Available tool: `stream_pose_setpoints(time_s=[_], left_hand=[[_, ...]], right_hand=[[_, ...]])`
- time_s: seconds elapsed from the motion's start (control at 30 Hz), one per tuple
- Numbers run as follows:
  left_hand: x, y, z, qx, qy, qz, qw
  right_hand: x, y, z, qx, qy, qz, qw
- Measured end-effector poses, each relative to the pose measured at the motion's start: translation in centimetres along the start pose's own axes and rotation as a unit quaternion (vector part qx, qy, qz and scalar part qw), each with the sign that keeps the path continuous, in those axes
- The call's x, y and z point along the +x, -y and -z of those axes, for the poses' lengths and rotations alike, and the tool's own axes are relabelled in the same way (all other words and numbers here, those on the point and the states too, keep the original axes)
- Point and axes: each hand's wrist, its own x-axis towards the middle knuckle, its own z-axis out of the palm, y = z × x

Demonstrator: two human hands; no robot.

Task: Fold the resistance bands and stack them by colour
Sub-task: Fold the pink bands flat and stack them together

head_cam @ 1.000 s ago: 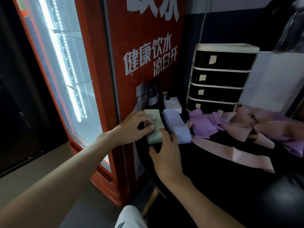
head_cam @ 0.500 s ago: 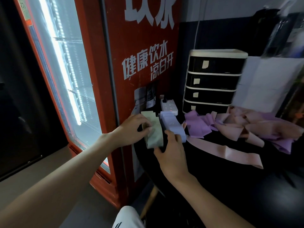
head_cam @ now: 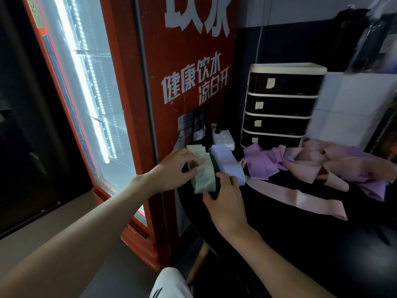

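A folded pale green band stack lies at the left edge of the black table. My left hand rests on its left side, fingertips pinching the green band's edge. Right beside it lies a folded light blue band stack. My right hand sits at the near ends of both stacks, thumb by the green one, fingers touching the blue one. Loose purple bands and pink bands lie heaped to the right, and one long pink band stretches across the table.
A red drinks fridge with a lit glass door stands tight against the table's left edge. A white power strip and a black-and-white drawer unit sit at the back of the table. My knee shows below.
The view has shifted slightly. My right hand has slid forward to the near ends of the two stacks. My left hand stays on the green stack.
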Motion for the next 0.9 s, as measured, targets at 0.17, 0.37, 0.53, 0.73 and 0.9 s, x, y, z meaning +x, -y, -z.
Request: stream_pose_setpoints(time_s=[0.17, 0.37, 0.53, 0.73, 0.9], left_hand=[[-0.1, -0.3, -0.1, 0.005, -0.008, -0.002, 1.000], [-0.5, -1.3, 0.1, -0.001, -0.010, -0.005, 1.000], [0.0, -6.0, -0.8, -0.013, -0.063, -0.041, 0.997], [1.6, -15.4, -6.7, -0.098, -0.070, -0.034, 0.992], [4.9, -19.2, -12.9, -0.109, -0.037, 0.056, 0.992]], right_hand=[[-0.2, -0.1, 0.3, -0.005, 0.004, 0.000, 1.000], [-0.3, -0.5, 0.9, -0.001, 0.004, 0.008, 1.000], [-1.0, -2.2, 4.3, 0.000, -0.020, 0.014, 1.000], [-2.1, -8.9, 14.0, -0.153, -0.093, -0.019, 0.984], [-3.0, -14.2, 19.1, -0.264, -0.064, -0.082, 0.959]])
